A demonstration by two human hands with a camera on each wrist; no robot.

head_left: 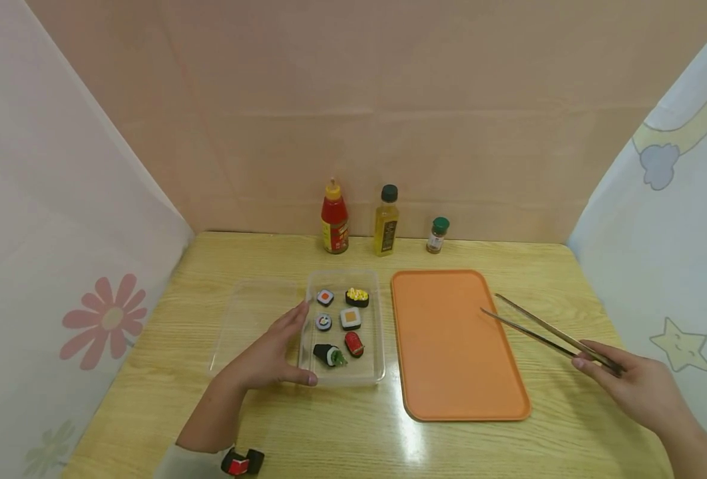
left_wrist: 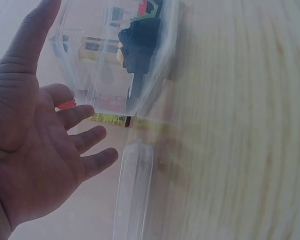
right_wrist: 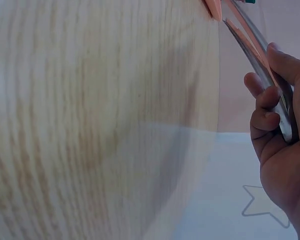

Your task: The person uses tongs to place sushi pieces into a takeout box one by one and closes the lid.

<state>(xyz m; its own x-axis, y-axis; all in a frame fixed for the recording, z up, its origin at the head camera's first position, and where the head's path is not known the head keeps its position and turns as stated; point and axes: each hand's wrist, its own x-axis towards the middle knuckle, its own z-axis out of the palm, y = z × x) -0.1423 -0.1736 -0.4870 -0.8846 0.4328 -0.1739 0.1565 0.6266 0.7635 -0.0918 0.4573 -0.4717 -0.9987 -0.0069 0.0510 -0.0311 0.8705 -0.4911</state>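
Note:
My left hand [head_left: 272, 349] is at the left wall of a clear plastic container [head_left: 381, 332], thumb and fingers spread along its side. In the left wrist view the fingers of the left hand [left_wrist: 45, 140] look loosely extended beside the container [left_wrist: 85, 75]. Inside lie several sushi pieces, among them a corn-topped one [head_left: 357, 297], a red-topped one [head_left: 355, 344] and a dark hand roll [head_left: 328, 354]. My right hand [head_left: 644, 386] grips long metal tongs [head_left: 548, 326], their tips apart near the right edge of an orange tray [head_left: 455, 346]. The right wrist view shows fingers curled round the tongs [right_wrist: 282, 107].
A clear lid [head_left: 257, 313] lies left of the container. Along the back of the wooden table [head_left: 353, 432] stand a red sauce bottle [head_left: 335, 223], an oil bottle [head_left: 386, 223] and a small green-capped jar [head_left: 437, 236]. Patterned cloths hang at both sides.

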